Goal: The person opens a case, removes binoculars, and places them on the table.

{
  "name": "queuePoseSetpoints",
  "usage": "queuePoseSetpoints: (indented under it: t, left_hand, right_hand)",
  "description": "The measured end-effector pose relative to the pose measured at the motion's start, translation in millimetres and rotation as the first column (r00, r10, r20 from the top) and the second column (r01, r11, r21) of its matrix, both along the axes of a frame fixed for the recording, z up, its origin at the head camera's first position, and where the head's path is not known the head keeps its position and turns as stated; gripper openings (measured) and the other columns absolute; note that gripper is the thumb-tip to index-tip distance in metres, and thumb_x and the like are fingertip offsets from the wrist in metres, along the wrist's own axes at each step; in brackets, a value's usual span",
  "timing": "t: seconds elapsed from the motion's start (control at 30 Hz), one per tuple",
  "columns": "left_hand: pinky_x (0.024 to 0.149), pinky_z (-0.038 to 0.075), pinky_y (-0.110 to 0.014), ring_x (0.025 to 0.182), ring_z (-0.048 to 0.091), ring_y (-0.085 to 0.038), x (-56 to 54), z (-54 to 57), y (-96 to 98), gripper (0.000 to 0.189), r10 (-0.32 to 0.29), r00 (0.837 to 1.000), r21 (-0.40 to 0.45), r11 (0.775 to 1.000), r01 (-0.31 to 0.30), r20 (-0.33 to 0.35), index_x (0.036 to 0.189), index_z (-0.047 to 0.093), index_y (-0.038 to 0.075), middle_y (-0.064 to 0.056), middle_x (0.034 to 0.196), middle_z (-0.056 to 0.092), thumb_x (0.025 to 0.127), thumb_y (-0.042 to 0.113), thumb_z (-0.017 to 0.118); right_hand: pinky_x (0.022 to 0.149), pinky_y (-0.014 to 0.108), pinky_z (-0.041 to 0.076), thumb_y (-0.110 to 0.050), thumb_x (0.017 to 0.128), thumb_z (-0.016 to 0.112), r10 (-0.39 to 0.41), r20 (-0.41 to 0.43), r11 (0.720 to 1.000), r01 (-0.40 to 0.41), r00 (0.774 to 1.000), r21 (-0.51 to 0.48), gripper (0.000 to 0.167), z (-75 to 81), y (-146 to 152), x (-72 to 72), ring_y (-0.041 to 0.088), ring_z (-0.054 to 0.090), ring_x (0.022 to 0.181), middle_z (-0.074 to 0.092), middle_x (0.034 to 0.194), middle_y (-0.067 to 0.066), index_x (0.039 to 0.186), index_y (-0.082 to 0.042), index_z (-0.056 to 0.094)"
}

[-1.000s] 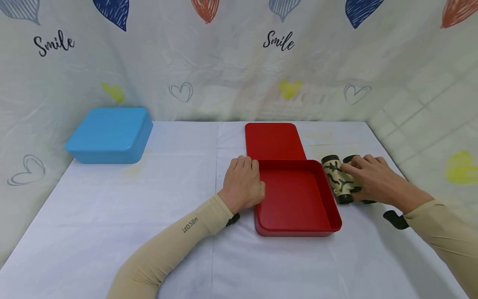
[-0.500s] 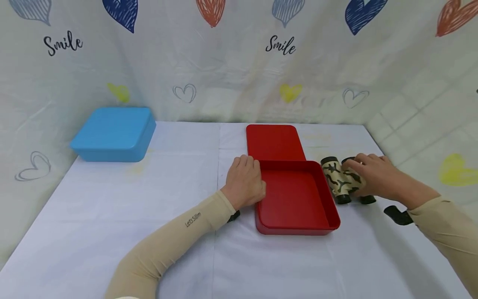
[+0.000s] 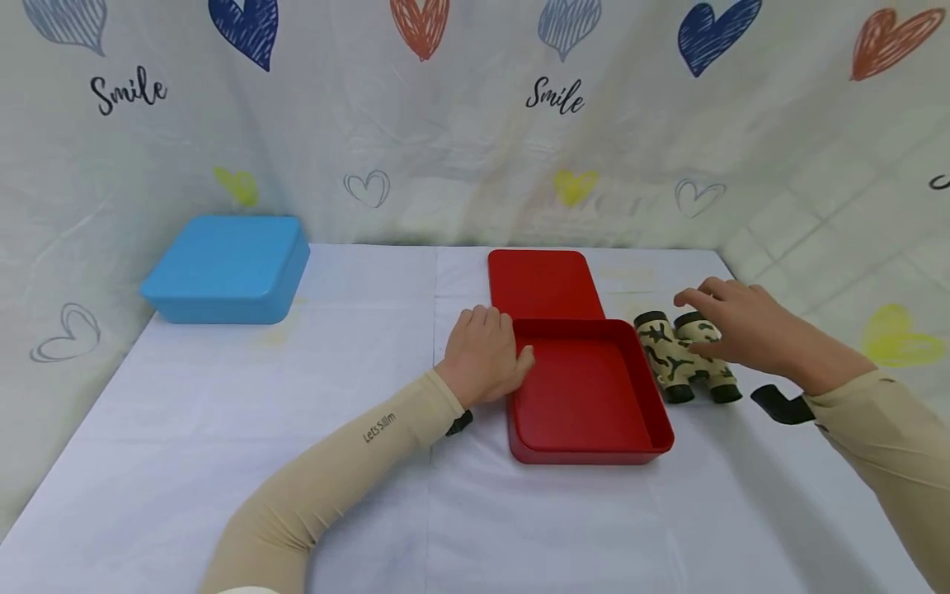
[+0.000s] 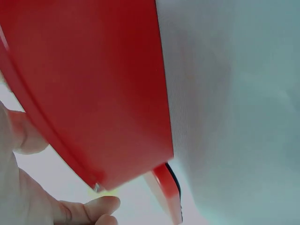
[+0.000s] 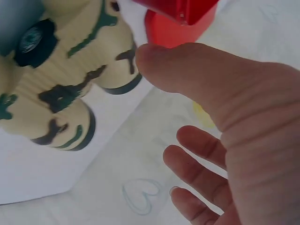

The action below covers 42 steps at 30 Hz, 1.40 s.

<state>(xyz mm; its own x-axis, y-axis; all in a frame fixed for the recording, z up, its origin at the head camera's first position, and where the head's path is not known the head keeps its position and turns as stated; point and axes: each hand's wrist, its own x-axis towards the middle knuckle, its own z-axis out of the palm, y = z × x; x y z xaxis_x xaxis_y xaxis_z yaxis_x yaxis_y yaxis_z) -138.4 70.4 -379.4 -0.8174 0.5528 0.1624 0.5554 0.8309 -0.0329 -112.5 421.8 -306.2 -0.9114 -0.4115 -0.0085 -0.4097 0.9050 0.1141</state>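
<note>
My left hand (image 3: 484,355) is at the left side of a red box (image 3: 590,392), an open tray with raised walls. Its thumb (image 4: 29,136) reaches past the rim, and the other fingertips show apart from the box corner in the left wrist view. Binoculars (image 3: 671,355) in a camouflage pattern with black ends lie on the table, against the box's right side. Just above their right barrel is my right hand (image 3: 750,326), fingers spread and holding nothing. In the right wrist view the thumb (image 5: 173,65) overlaps one barrel.
Behind the box lies a flat red lid (image 3: 545,285). A blue box (image 3: 226,268) stands at the back left of the white-covered table (image 3: 356,511). A printed curtain (image 3: 445,124) with hearts closes off the back and right side.
The right hand has let go of the binoculars and lifted slightly off them. The left thumb has straightened away from the box rim. The box and lid have stayed put.
</note>
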Motion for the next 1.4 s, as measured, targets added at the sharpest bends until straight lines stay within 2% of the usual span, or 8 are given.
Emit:
queuePoseSetpoints:
  t: [0.3, 0.43, 0.6, 0.7, 0.87, 0.97, 1.17, 1.4]
  left_hand:
    - [0.07, 0.045, -0.03, 0.082, 0.053, -0.02, -8.9, -2.5, -20.9, 0.041, 0.0, 0.999, 0.067, 0.998, 0.003, -0.046, 0.097, 0.057, 0.008, -0.007, 0.088, 0.058, 0.103, 0.048, 0.048]
    - [0.072, 0.046, -0.032, 0.087, 0.052, -0.022, -13.5, -6.3, -31.0, 0.042, -0.009, 1.0, 0.098, 0.995, 0.012, -0.025, 0.106, 0.058, 0.007, -0.008, 0.095, 0.058, 0.104, 0.048, 0.047]
    - [0.074, 0.047, -0.034, 0.089, 0.053, -0.023, -20.1, -10.1, -43.4, 0.046, -0.007, 1.0, 0.119, 0.993, 0.011, -0.03, 0.115, 0.057, 0.006, -0.009, 0.098, 0.058, 0.105, 0.049, 0.046]
    - [0.073, 0.047, -0.034, 0.087, 0.053, -0.024, -23.8, -11.0, -51.3, 0.047, -0.001, 0.998, 0.141, 0.99, 0.011, -0.068, 0.114, 0.056, 0.005, -0.01, 0.096, 0.058, 0.105, 0.05, 0.048]
    - [0.071, 0.047, -0.035, 0.084, 0.054, -0.025, -29.7, -9.7, -64.5, 0.044, 0.008, 0.986, 0.195, 0.98, 0.026, -0.168, 0.112, 0.057, 0.003, -0.011, 0.095, 0.059, 0.104, 0.047, 0.052]
    - [0.073, 0.048, -0.036, 0.087, 0.056, -0.027, -33.5, -8.9, -70.7, 0.044, 0.021, 0.98, 0.216, 0.976, 0.023, -0.197, 0.112, 0.057, 0.003, -0.012, 0.097, 0.06, 0.103, 0.046, 0.053]
    - [0.078, 0.05, -0.039, 0.093, 0.058, -0.029, -39.0, -8.0, -83.6, 0.045, 0.042, 0.983, 0.208, 0.978, -0.005, -0.177, 0.115, 0.057, 0.003, -0.013, 0.102, 0.061, 0.103, 0.046, 0.053]
    - [0.079, 0.049, -0.041, 0.097, 0.058, -0.032, -45.1, -7.8, -100.4, 0.047, 0.07, 0.982, 0.18, 0.983, -0.038, -0.173, 0.116, 0.057, 0.002, -0.014, 0.103, 0.06, 0.103, 0.047, 0.052]
  right_hand:
    - [0.077, 0.046, 0.058, -0.019, 0.081, 0.088, 0.047, -0.077, 0.995, -0.054, 0.996, -0.09, 0.052, 4.7, -29, -10.6, 0.025, 0.062, 0.088, 0.067, 0.107, 0.014, 0.124, -0.003, 0.064]
    - [0.075, 0.047, 0.057, -0.018, 0.083, 0.086, 0.053, -0.114, 0.987, -0.069, 0.992, -0.142, 0.047, 3.0, -40, -16.4, 0.026, 0.063, 0.089, 0.067, 0.106, 0.014, 0.122, -0.003, 0.063]
    - [0.081, 0.053, 0.058, -0.02, 0.089, 0.082, -0.002, -0.085, 0.972, -0.018, 0.996, -0.233, 0.043, 2.5, -57, -25.3, 0.033, 0.065, 0.099, 0.066, 0.112, 0.018, 0.123, -0.005, 0.061]
    - [0.082, 0.053, 0.058, -0.021, 0.091, 0.079, -0.02, -0.065, 0.965, 0.003, 0.998, -0.26, 0.041, 1.5, -67, -30.9, 0.033, 0.066, 0.102, 0.066, 0.114, 0.018, 0.124, -0.005, 0.062]
    - [0.082, 0.054, 0.057, -0.02, 0.092, 0.077, -0.04, -0.085, 0.952, 0.012, 0.996, -0.304, 0.037, -1.7, -78, -38.7, 0.032, 0.067, 0.099, 0.067, 0.113, 0.018, 0.123, -0.005, 0.062]
    - [0.082, 0.054, 0.057, -0.02, 0.093, 0.076, -0.056, -0.093, 0.943, 0.022, 0.994, -0.332, 0.035, -4.2, -82, -42.8, 0.032, 0.067, 0.099, 0.068, 0.113, 0.018, 0.122, -0.005, 0.063]
    - [0.085, 0.053, 0.056, -0.021, 0.094, 0.074, -0.076, -0.083, 0.927, 0.04, 0.994, -0.372, 0.034, -7.2, -89, -48.2, 0.031, 0.066, 0.099, 0.068, 0.115, 0.018, 0.122, -0.005, 0.063]
    - [0.081, 0.051, 0.055, -0.022, 0.095, 0.073, -0.122, -0.096, 0.911, 0.073, 0.988, -0.407, 0.033, -12.7, -98, -54.4, 0.032, 0.064, 0.095, 0.069, 0.108, 0.019, 0.12, -0.003, 0.063]
